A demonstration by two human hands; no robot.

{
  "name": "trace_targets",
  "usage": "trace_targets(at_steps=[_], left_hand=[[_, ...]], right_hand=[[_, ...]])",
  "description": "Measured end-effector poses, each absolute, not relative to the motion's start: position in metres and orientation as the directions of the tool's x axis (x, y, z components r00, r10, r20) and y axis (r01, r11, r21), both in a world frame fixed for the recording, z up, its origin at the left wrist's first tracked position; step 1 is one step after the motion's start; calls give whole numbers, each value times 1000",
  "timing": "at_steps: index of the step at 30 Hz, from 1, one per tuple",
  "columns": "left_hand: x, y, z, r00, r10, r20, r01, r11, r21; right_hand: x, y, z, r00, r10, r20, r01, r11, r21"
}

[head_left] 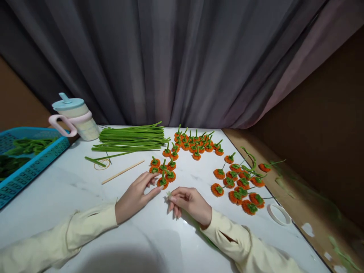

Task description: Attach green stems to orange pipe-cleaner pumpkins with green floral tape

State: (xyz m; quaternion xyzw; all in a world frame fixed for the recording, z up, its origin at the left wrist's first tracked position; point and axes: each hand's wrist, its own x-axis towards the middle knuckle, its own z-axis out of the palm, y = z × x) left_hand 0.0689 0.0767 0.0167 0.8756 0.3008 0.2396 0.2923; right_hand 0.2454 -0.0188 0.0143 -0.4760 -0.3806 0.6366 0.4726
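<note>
My left hand [137,195] lies on the white table [85,197] with its fingers stretched toward a small orange pipe-cleaner pumpkin [163,182] with a green stem, and the fingertips touch it. My right hand [190,201] rests close beside it, fingers curled in a pinch on a tiny pale thing [168,195] I cannot make out. Several more orange pumpkins [193,145] sit in clusters beyond the hands, and another group of pumpkins [241,185] lies to the right.
A bundle of green pipe cleaners [132,139] lies at the back, with a wooden stick [123,172] and a rubber band [101,164] near it. A lidded cup [74,117] and a blue basket [34,161] stand left. A white ring [279,214] lies right.
</note>
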Motion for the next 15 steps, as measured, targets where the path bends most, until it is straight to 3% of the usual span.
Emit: trace_targets(at_steps=[8,12,15], left_hand=[[82,87,14,799,547,250,334,-749,572],[78,84,16,842,481,245,221,-721,657],[76,86,18,829,529,181,228,-615,755]], right_hand=[[246,-19,17,-97,966,-240,-220,-256,-941],[246,-20,19,-89,966,-243,-215,-257,-942],[247,-21,22,-79,966,-246,-217,-258,-942]])
